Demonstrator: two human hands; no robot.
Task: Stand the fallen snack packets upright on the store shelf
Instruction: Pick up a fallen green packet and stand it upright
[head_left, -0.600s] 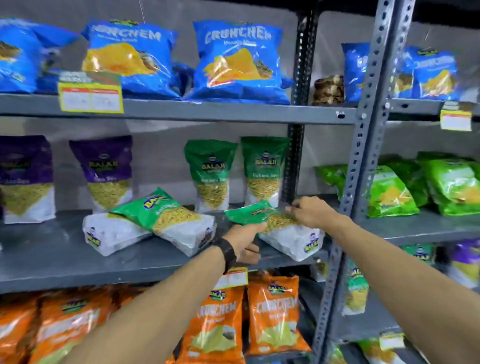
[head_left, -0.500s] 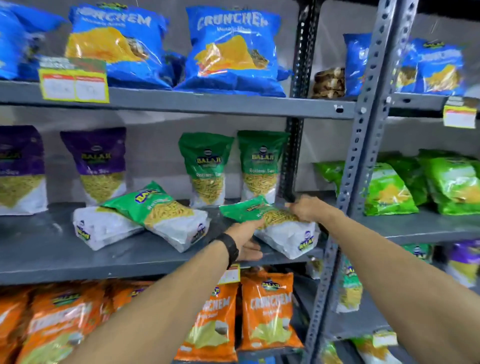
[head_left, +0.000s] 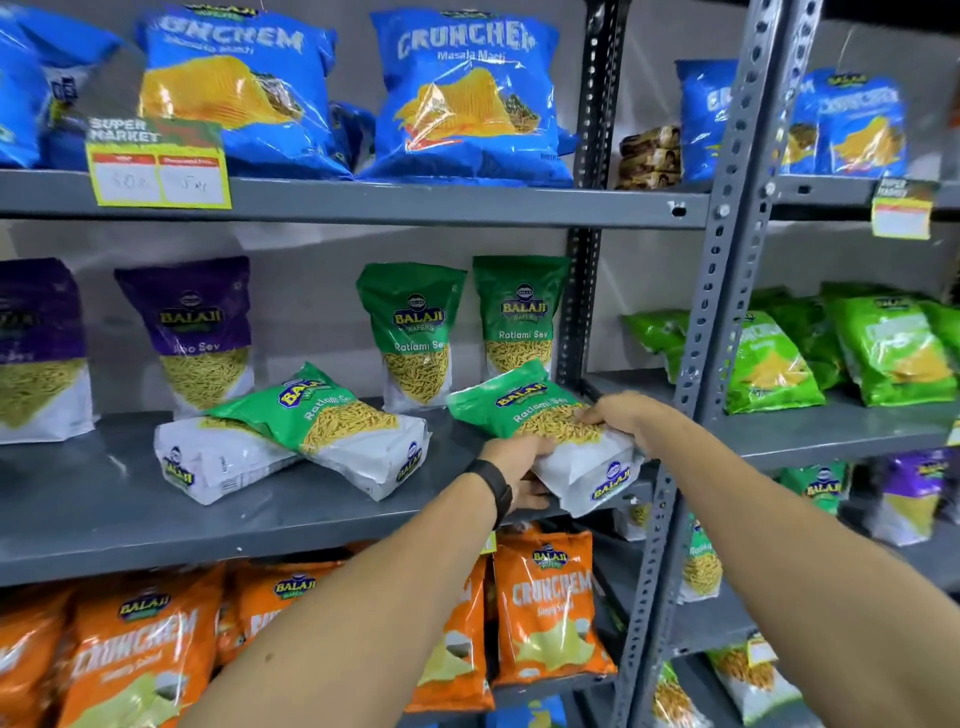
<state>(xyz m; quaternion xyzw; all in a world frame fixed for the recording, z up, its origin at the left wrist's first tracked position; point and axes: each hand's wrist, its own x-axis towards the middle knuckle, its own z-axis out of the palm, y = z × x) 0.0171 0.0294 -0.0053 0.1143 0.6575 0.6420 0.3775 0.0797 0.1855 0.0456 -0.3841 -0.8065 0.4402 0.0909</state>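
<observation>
A green Ratlami Sev packet (head_left: 511, 402) lies tilted on the grey middle shelf (head_left: 104, 509), its white bottom poking past the front edge. My left hand (head_left: 517, 470) grips its lower left side from underneath. My right hand (head_left: 618, 415) holds its right side on top. Further left, another green packet (head_left: 332, 421) lies fallen across a white-backed packet (head_left: 208, 460) that lies flat. Two green packets (head_left: 410, 332) stand upright at the back.
Purple packets (head_left: 200, 332) stand at the left of the same shelf. A perforated grey upright post (head_left: 706, 322) rises just right of my hands. Blue bags (head_left: 467, 98) fill the shelf above, orange bags (head_left: 545, 603) the one below, light green bags (head_left: 883, 348) the right bay.
Both hands have closed more firmly on the right-hand green packet and its top end has lifted slightly off the shelf. The camera has moved closer.
</observation>
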